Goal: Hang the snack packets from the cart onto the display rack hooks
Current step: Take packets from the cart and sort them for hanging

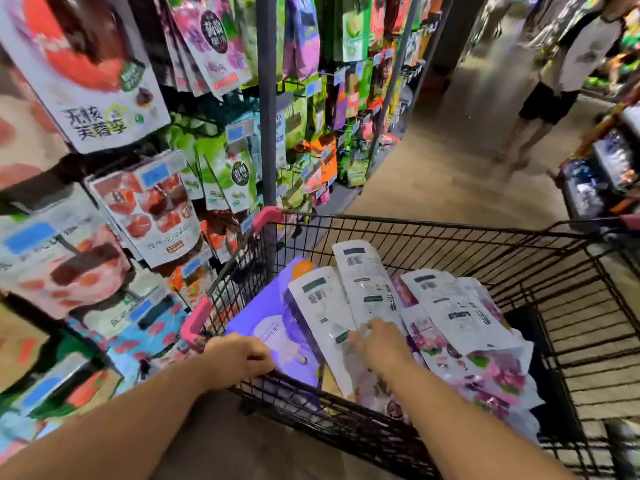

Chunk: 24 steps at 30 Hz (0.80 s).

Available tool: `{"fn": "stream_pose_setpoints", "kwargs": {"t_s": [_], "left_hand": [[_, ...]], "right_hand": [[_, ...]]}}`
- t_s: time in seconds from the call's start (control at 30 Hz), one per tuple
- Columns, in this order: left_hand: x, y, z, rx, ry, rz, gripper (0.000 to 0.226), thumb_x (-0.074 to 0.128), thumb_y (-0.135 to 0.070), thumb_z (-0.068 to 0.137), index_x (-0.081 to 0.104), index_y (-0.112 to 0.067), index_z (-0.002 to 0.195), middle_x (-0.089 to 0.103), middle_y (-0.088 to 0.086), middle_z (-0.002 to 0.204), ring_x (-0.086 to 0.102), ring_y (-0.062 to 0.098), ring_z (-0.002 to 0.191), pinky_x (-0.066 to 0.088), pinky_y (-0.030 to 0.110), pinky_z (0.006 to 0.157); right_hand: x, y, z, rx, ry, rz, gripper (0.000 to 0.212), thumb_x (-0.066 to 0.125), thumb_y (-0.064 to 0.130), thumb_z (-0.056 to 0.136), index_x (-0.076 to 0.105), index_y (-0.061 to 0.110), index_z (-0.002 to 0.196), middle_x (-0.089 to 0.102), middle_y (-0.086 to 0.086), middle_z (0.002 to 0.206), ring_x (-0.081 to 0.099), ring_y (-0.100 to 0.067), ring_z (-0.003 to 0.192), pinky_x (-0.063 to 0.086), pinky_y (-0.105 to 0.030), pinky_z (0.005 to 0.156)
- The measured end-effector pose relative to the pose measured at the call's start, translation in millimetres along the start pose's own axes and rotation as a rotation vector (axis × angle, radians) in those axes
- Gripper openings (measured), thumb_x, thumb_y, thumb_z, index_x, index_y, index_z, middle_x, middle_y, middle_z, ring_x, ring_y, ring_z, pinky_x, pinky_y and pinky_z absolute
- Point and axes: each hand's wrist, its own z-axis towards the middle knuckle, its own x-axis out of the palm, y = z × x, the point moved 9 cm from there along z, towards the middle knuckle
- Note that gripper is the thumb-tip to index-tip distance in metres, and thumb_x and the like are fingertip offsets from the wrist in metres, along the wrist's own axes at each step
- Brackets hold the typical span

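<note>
Rack (266,116): fills the left half and recedes up the aisle. Grey upright posts, black wire hooks, blue price tags. Hung packets (104,81) crowd every hook in red, green, purple and orange prints. The nearest ones are blurred.

Floor (450,168): tan, running up the aisle to the right of the rack.

Cart (485,251): black wire basket, lower centre to right, its left side just beside the rack. Pink guards (195,320) sit on the left corners.

Bystander (568,64): upper right, white top, dark shorts, standing well apart from the cart.

Second cart (606,161): right edge, loaded with dark goods. Details are too blurred to read.

Task packets (367,282): all lying inside the cart, stacked and overlapping, none on a hook. Three lie white back up with barcodes showing. A purple packet (273,323) lies at the left under them, and pink-and-purple printed ones (485,368) are at the right.

Left grip (239,358): fingers curled over the cart's near rim, next to the pink guard, clasping the wire.

Right grip (381,344): reached into the cart and resting on the white-backed packets. The fingers are motion-blurred, so I cannot tell whether they are spread or pinching a packet.
</note>
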Motion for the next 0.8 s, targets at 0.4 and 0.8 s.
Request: {"fn": "stream_pose_setpoints", "kwargs": {"t_s": [0.4,0.8], "left_hand": [[12.0,23.7,-41.3,-0.124,0.116,-0.204,0.029,0.045,-0.073,0.054,0.052,-0.069,0.082,0.052,-0.047,0.092,0.049,-0.016,0.090,0.033,0.036,0.102],[10.7,37.2,-60.8,-0.264,0.021,-0.294,0.030,0.068,-0.068,0.054,0.057,-0.066,0.082,0.062,-0.014,0.103,0.057,0.008,0.099,0.037,0.028,0.088]], "right_hand": [[59.5,-21.4,9.5,-0.159,0.127,0.021,0.106,0.055,0.065,0.086,-0.007,0.015,0.155,-0.006,-0.019,0.161,-0.002,-0.032,0.150,0.012,-0.042,0.120],[41.1,1.5,-29.7,-0.497,-0.102,-0.574,0.045,0.035,0.026,0.100,0.037,0.019,0.144,0.045,-0.002,0.146,0.053,-0.022,0.118,0.044,-0.031,0.085]]}}
